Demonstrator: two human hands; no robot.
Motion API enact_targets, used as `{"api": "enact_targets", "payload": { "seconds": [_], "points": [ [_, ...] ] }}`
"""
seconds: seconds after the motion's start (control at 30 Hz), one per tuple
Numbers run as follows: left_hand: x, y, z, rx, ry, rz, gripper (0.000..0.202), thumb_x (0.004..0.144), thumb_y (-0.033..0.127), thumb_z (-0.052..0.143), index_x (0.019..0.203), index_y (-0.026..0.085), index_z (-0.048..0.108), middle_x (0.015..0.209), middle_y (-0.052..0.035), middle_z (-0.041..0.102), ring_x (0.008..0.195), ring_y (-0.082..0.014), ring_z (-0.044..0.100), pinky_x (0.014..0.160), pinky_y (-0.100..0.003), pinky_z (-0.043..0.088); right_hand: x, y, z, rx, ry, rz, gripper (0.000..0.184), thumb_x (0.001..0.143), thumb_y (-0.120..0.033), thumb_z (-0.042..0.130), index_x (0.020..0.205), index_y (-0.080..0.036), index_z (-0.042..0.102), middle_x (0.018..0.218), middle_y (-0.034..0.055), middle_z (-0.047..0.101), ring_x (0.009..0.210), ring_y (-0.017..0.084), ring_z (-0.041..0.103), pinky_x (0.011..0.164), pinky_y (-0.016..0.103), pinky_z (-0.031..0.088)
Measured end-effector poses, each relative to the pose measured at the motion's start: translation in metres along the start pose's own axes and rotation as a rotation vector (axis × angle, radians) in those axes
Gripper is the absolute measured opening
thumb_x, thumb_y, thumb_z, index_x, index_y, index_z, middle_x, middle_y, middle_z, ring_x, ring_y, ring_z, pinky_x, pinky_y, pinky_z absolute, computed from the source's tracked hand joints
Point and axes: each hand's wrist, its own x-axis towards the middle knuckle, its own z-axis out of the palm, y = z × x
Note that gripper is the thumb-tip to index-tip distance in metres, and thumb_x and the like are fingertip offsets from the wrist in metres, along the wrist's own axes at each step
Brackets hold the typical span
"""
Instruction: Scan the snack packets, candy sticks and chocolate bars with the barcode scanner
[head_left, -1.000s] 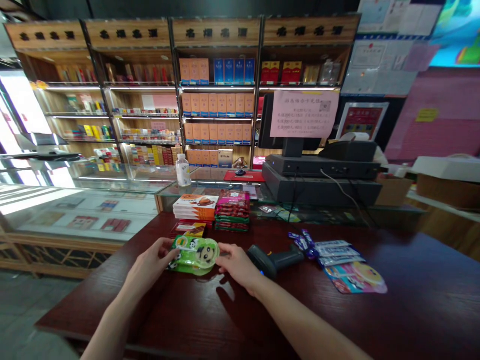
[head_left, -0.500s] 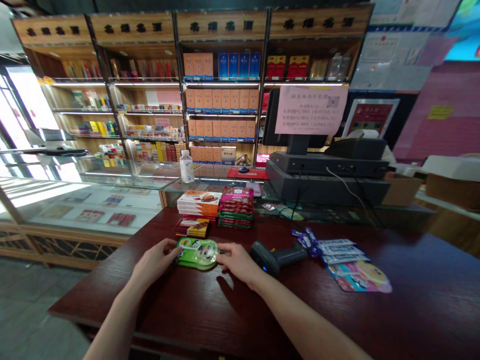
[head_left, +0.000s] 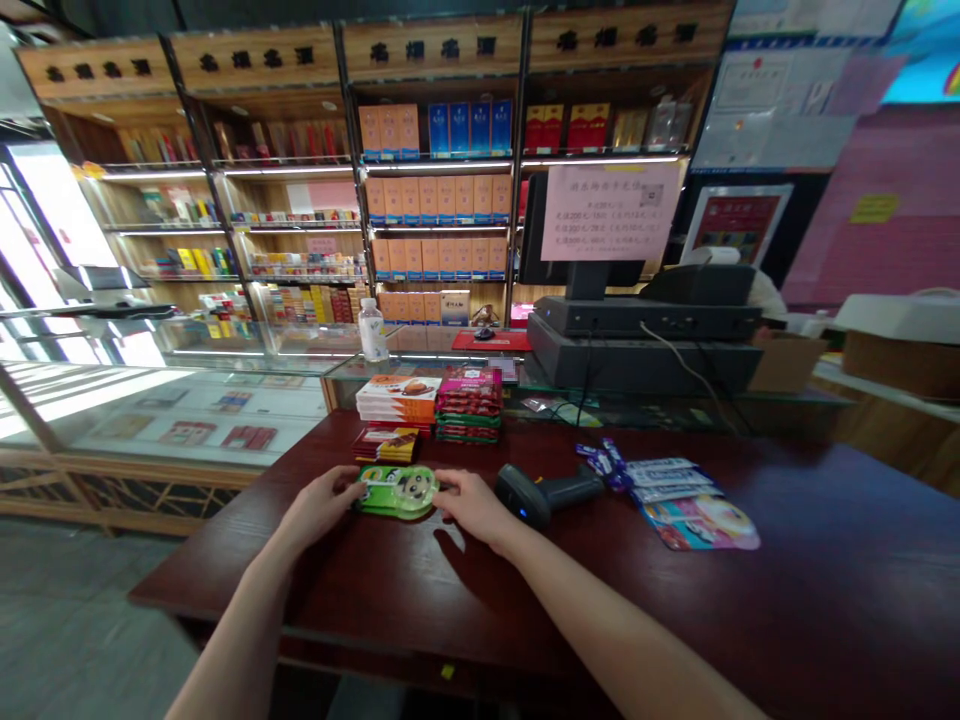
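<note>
Green packets with a panda face lie in a small stack on the dark red wooden table. My left hand is closed at their left end, thumb and fingers on the edge. At the rounded right end, my right hand pinches the edge. Just behind are thin red-and-yellow packets, a stack of white-and-orange boxes and a pile of pink, red and green bags. Right of my right hand rests a black barcode scanner with a blue light on.
Purple-wrapped sweets, blue-and-white packets and a colourful flat pack lie on the table's right. A cash register with a monitor and a white bottle stand behind on the glass counter.
The green packets now lie more evenly over one another between my hands. Both hands keep their hold on the ends. The head view has shifted slightly.
</note>
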Motion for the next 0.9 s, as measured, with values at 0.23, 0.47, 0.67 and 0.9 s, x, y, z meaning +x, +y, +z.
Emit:
{"api": "enact_targets", "payload": {
  "seconds": [0.23, 0.47, 0.67, 0.9],
  "points": [
    [0.0, -0.002, 0.0, -0.043, -0.002, 0.07, 0.065, 0.074, 0.058, 0.054, 0.121, 0.015, 0.068, 0.107, -0.0097, 0.077, 0.103, -0.0281, 0.07, 0.093, -0.037, 0.052, -0.002, 0.009, 0.004, -0.063, 0.022, -0.157, 0.041, 0.078, -0.014, 0.061, 0.117, -0.017, 0.074, 0.085, 0.0038, 0.076, 0.063, 0.014, 0.06, 0.061, 0.023, 0.045],
    [-0.001, 0.004, -0.004, 0.0, -0.015, 0.095, 0.061, 0.074, 0.055, 0.055, 0.119, 0.016, 0.07, 0.113, -0.01, 0.076, 0.107, -0.0289, 0.069, 0.096, -0.037, 0.05, -0.004, 0.008, 0.004, -0.118, 0.071, -0.144, 0.04, 0.079, -0.015, 0.061, 0.117, -0.017, 0.074, 0.093, 0.0062, 0.078, 0.075, 0.019, 0.067, 0.072, 0.028, 0.05],
    [0.0, 0.011, -0.009, 0.054, -0.018, 0.108, 0.056, 0.074, 0.054, 0.055, 0.112, 0.017, 0.073, 0.115, -0.0099, 0.075, 0.109, -0.0292, 0.068, 0.095, -0.036, 0.051, -0.002, 0.011, 0.005, -0.108, 0.078, -0.143, 0.034, 0.08, -0.016, 0.063, 0.111, -0.018, 0.076, 0.088, 0.0051, 0.078, 0.072, 0.019, 0.068, 0.07, 0.028, 0.05],
    [0.004, 0.034, -0.02, 0.136, 0.045, 0.139, 0.05, 0.078, 0.051, 0.053, 0.111, 0.019, 0.073, 0.108, -0.0111, 0.076, 0.106, -0.0294, 0.068, 0.094, -0.037, 0.048, -0.003, 0.008, -0.007, -0.084, 0.125, -0.114, 0.047, 0.08, -0.019, 0.064, 0.127, -0.016, 0.068, 0.087, 0.0061, 0.077, 0.074, 0.019, 0.069, 0.072, 0.031, 0.054]
  ]
}}
